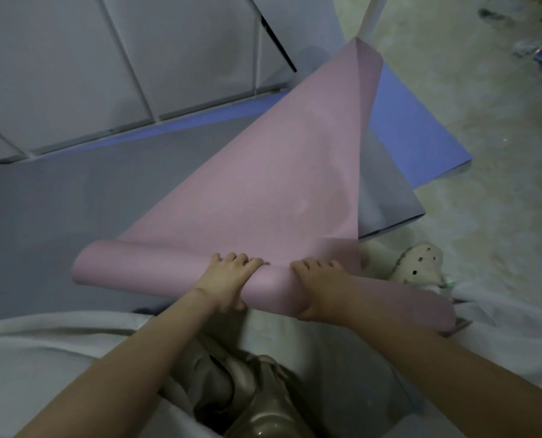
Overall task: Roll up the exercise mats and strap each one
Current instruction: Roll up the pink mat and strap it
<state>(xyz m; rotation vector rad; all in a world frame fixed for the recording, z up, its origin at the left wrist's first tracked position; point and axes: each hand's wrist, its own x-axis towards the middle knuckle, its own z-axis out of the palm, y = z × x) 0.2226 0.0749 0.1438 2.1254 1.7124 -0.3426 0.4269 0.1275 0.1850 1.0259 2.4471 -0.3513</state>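
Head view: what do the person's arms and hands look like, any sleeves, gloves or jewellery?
Both forearms are bare to the frame edge, no sleeves showing. The left hand and right hand wear no gloves, and no rings, watch or bracelet can be seen.

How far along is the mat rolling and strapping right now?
Nothing looks finished; no strap shows. In hand: left hand and right hand grip the pink mat, only its near end rolled. Left: the rest of it, plus the flat grey mat and blue mat.
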